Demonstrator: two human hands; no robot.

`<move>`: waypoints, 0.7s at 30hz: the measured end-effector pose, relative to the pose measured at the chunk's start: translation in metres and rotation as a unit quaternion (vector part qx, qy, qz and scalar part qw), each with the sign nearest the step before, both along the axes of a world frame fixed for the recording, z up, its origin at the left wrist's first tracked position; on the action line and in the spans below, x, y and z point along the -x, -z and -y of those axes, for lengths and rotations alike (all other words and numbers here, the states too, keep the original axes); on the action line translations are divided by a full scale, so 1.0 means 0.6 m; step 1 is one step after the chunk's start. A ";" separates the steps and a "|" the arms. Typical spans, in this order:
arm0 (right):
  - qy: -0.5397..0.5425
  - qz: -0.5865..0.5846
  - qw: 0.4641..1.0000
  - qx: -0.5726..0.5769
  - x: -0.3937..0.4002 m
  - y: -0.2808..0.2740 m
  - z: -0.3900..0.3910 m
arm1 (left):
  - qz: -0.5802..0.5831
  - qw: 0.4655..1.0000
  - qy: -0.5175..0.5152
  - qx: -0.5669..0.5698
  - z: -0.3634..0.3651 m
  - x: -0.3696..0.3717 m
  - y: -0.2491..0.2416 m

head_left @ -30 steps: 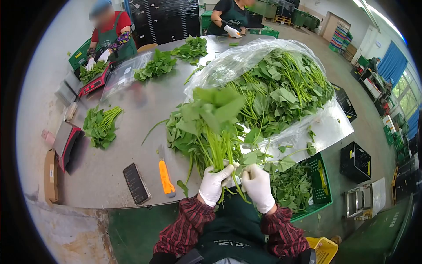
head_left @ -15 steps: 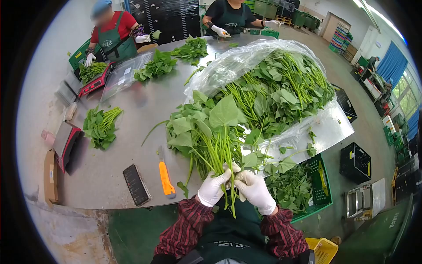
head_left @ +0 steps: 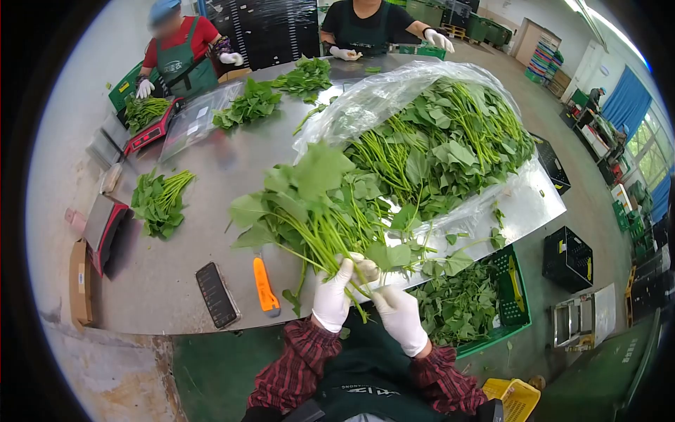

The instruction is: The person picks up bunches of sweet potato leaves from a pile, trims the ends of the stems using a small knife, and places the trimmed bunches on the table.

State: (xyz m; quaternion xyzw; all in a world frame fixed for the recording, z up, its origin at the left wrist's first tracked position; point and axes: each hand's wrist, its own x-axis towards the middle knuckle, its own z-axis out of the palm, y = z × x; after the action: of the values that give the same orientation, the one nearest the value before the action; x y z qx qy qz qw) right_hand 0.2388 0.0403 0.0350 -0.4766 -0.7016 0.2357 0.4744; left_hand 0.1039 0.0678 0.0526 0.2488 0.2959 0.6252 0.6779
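My left hand (head_left: pixel 333 295), in a white glove, is wrapped round the stems of a leafy green bunch (head_left: pixel 309 211) held over the table's near edge. The leaves fan out away from me and to the left. My right hand (head_left: pixel 401 316), also gloved, pinches at the stem ends just right of the left one; what its fingertips hold is too small to tell. Behind the bunch, a large heap of stemmed greens (head_left: pixel 450 141) lies in an open clear plastic bag (head_left: pixel 365 105). An orange-handled knife (head_left: pixel 265 285) lies left of my hands, beside a phone (head_left: pixel 217 295).
Small bunches of greens (head_left: pixel 160 202) lie on the metal table (head_left: pixel 211 246). Two scales (head_left: pixel 105 232) stand at its left. A green crate (head_left: pixel 517 295) of leaves is below right, near a yellow basket (head_left: pixel 517 399). Two co-workers (head_left: pixel 184 56) stand across the table.
The bunch has tilted left, its leaves swinging left and lower. My right hand has moved slightly down and away from the left one. The far co-workers' hands have shifted.
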 end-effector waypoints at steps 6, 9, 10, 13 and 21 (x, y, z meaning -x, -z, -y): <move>0.219 -0.206 0.922 0.244 -0.123 -0.032 -0.023 | 0.081 0.985 -0.152 0.006 -0.018 0.081 -0.010; 0.322 0.132 0.919 0.185 -0.174 0.018 -0.051 | 0.123 0.980 -0.148 -0.054 -0.022 0.111 0.003; 0.308 0.129 0.928 0.167 -0.170 0.015 -0.054 | 0.125 0.980 -0.149 -0.053 -0.020 0.109 0.004; 0.193 0.089 0.971 0.111 -0.109 -0.013 -0.057 | 0.077 0.989 -0.107 -0.065 -0.015 0.094 0.004; 0.122 0.242 0.962 -0.040 -0.003 0.060 -0.190 | 0.029 0.999 -0.044 -0.003 0.006 0.070 -0.010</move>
State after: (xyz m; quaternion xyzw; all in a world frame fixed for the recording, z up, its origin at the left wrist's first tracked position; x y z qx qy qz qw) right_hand 0.2403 0.1543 -0.0011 -0.5818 -0.7408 0.0256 0.3346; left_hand 0.0622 0.0645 0.0584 0.2194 0.2844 0.6626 0.6572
